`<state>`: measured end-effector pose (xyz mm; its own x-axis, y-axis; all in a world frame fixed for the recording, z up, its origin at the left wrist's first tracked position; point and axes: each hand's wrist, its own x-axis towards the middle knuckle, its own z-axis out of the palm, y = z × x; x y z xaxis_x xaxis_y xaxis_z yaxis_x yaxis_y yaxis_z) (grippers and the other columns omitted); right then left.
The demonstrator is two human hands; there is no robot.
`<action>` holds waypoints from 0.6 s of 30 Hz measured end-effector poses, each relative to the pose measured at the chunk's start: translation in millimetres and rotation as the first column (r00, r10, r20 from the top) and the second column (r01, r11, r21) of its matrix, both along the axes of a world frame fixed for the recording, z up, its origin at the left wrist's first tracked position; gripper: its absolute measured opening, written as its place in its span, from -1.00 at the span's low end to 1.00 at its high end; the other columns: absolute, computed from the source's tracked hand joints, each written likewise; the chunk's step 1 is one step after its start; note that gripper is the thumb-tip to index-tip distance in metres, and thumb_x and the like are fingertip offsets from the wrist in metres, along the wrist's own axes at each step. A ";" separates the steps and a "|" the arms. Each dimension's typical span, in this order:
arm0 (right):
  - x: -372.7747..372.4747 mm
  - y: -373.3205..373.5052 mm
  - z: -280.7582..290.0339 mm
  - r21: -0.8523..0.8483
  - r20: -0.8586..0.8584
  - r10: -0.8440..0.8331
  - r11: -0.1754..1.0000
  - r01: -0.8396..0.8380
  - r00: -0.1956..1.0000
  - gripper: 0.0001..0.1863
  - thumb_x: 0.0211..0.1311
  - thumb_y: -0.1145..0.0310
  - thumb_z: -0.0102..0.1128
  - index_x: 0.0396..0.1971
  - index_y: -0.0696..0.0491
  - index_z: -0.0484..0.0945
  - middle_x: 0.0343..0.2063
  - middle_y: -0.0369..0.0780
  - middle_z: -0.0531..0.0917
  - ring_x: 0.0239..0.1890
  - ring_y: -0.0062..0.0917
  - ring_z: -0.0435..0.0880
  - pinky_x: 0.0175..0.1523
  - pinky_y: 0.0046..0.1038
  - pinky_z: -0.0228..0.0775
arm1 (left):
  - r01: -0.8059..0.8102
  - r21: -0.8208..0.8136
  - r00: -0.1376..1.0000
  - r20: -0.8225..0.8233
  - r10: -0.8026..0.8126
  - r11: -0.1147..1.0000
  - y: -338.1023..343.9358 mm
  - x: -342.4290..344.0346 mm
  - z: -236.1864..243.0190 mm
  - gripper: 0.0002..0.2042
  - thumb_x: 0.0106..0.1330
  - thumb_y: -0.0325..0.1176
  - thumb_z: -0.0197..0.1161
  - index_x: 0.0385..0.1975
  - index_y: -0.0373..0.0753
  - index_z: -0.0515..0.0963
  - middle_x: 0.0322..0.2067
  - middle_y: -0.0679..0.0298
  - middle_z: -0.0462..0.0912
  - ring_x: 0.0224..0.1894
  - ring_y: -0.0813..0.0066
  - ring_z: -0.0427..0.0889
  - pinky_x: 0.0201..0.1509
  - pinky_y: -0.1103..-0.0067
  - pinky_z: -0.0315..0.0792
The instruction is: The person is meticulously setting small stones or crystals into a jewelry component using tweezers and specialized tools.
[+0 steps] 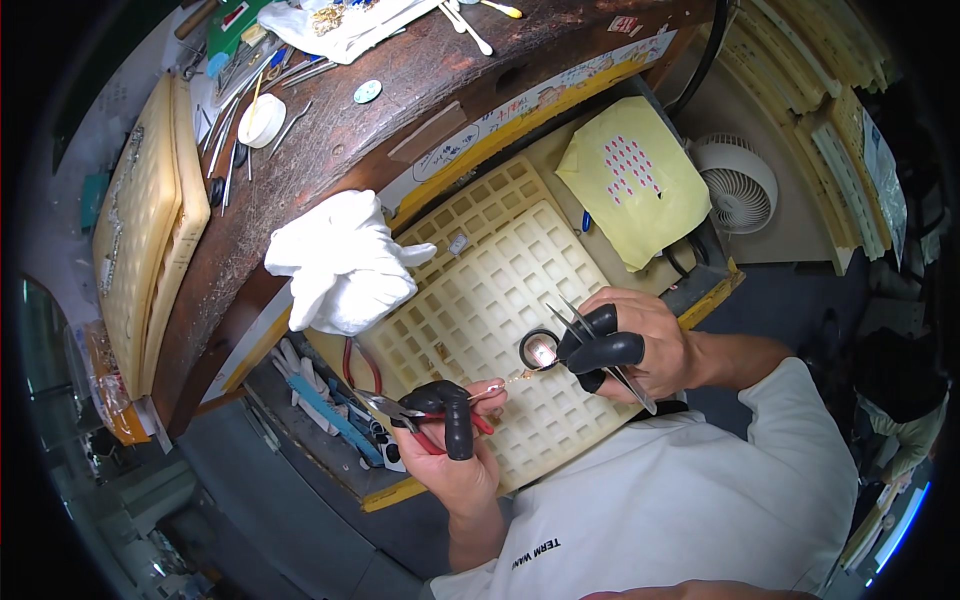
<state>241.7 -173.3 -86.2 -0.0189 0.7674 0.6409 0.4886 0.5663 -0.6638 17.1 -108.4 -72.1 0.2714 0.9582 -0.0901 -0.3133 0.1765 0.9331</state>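
My left hand (pixel 450 425), with black finger cots, holds red-handled pliers (pixel 385 403) and pinches one end of a fine gold-coloured chain (pixel 515 380). My right hand (pixel 635 350), also in black finger cots, grips steel tweezers (pixel 637 393) and a small round black-rimmed magnifier (pixel 539 349) near the chain's other end. Both hands are over a cream tray (pixel 555 430) of square compartments in the pulled-out drawer. A second pair of red-handled pliers (pixel 368 362) lies beside my left hand.
White gloves (pixel 345 265) lie bunched left of the tray; a yellow sheet (pixel 620 225) with pink shapes is behind it. The wooden bench (pixel 300 140) carries tools and swabs, with stacked boards (pixel 140 250) left. A fan (pixel 730 185) stands right. Another person (pixel 900 430) is at far right.
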 end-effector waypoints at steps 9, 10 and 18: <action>-1.1 -3.8 1.7 -0.009 0.001 -0.003 1.000 0.003 1.000 -0.53 -0.32 0.60 0.43 -0.23 0.12 0.57 -0.28 -0.14 0.63 -0.35 -0.25 0.65 -0.21 -0.26 0.55 | -0.001 0.031 1.000 -0.006 0.001 1.000 -3.4 -1.7 -4.3 -0.83 0.38 -0.54 0.13 -0.12 -0.41 0.34 -0.31 -0.18 0.67 -0.36 0.23 0.74 -0.15 0.37 0.65; -1.3 -3.9 1.4 -0.008 0.003 -0.006 1.000 0.006 1.000 -0.53 -0.32 0.60 0.44 -0.23 0.12 0.57 -0.28 -0.14 0.63 -0.35 -0.25 0.65 -0.22 -0.27 0.55 | -0.007 0.037 1.000 -0.016 0.008 0.999 -3.7 -1.9 -5.0 -0.84 0.38 -0.54 0.13 -0.12 -0.41 0.34 -0.31 -0.18 0.67 -0.36 0.23 0.74 -0.16 0.37 0.65; 0.0 2.6 9.4 0.034 0.017 -0.005 0.999 0.004 1.000 -0.53 -0.32 0.60 0.44 -0.24 0.11 0.57 -0.31 -0.16 0.62 -0.36 -0.27 0.65 -0.23 -0.28 0.54 | -0.021 0.092 1.000 -0.012 0.022 0.996 0.7 -1.6 -1.7 -0.84 0.38 -0.57 0.11 -0.11 -0.44 0.35 -0.31 -0.20 0.67 -0.36 0.22 0.74 -0.20 0.37 0.66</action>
<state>241.7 -170.7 -76.8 -0.0269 0.7451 0.6665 0.5023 0.5865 -0.6354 15.5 -107.7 -73.8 0.2497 0.9683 -0.0049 -0.3039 0.0831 0.9491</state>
